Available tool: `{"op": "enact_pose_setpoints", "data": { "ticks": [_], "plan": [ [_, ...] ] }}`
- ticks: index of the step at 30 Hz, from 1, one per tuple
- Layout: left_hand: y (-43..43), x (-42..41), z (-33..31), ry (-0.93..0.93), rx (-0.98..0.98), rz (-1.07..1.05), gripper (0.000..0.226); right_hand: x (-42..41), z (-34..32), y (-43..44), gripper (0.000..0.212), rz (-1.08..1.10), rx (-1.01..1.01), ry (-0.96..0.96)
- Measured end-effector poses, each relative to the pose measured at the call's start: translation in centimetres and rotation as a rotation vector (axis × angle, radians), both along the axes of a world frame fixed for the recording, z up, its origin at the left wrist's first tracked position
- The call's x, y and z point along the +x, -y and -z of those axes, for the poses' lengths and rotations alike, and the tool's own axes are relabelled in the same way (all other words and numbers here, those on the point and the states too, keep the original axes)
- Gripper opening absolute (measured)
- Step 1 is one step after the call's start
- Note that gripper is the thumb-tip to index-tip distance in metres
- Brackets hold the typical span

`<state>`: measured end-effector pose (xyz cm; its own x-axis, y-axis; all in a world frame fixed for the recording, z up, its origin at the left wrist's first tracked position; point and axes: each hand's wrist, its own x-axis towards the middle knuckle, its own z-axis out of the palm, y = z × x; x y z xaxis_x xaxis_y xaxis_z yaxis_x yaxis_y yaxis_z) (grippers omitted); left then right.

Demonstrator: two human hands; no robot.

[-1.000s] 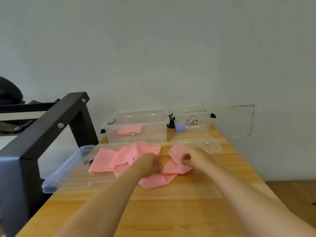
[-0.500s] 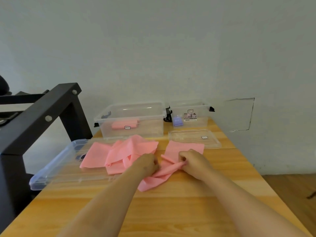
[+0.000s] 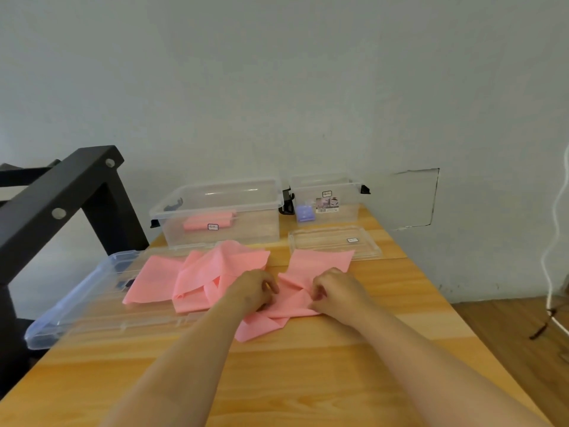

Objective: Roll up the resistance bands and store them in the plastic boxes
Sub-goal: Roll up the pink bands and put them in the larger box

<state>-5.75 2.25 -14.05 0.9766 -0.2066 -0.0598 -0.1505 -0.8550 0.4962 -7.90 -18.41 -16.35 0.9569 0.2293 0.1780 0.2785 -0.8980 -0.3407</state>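
1. The left hand (image 3: 255,290) and right hand (image 3: 336,289) both have their fingers curled and are pinching folds of the loose pink resistance band (image 3: 212,269). The band lies crumpled on the wooden table (image 3: 308,380), in front of the boxes.
2. The step in hand looks like straightening the band before rolling. It probably goes best if the twists are pulled out and the sheet is laid flat with its edges lined up. The roll should then start tightly at one end, thumbs pressing down so the thin, springy material cannot unwind.
3. Boxes: two, both open, the larger clear box (image 3: 215,188) and the smaller clear box (image 3: 326,180).
4. Lids: two, both off, the large lid (image 3: 70,315) and the small lid (image 3: 335,243).
5. Stored rolls: two, a rolled pink band (image 3: 209,220) in the larger box and a purple roll (image 3: 304,214) in the smaller.
6. I cannot tell whether the loose pink material is one band or two.
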Motion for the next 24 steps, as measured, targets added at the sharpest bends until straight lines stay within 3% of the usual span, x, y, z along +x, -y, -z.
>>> {"op": "enact_pose_setpoints", "data": {
  "ticks": [7, 10, 14, 24],
  "plan": [
    [0.2, 0.2, 0.0, 0.085, 0.056, 0.019, 0.021, -0.1, 0.4, -0.3, 0.004, -0.017, 0.074, 0.031],
    [0.1, -0.1, 0.1, 0.088, 0.072, 0.050, 0.021, -0.4, 0.7, -0.5, 0.010, -0.005, 0.094, 0.034],
    [-0.8, -0.4, -1.1, 0.141, -0.021, 0.021, 0.026, -0.5, -0.2, 0.0, 0.009, 0.020, 0.080, 0.049],
    [-1.2, -0.5, -16.1, 0.438, -0.341, 0.027, 0.026, 0.3, -14.3, 0.7, 0.013, 0.171, 0.193, 0.333]
  ]
}}
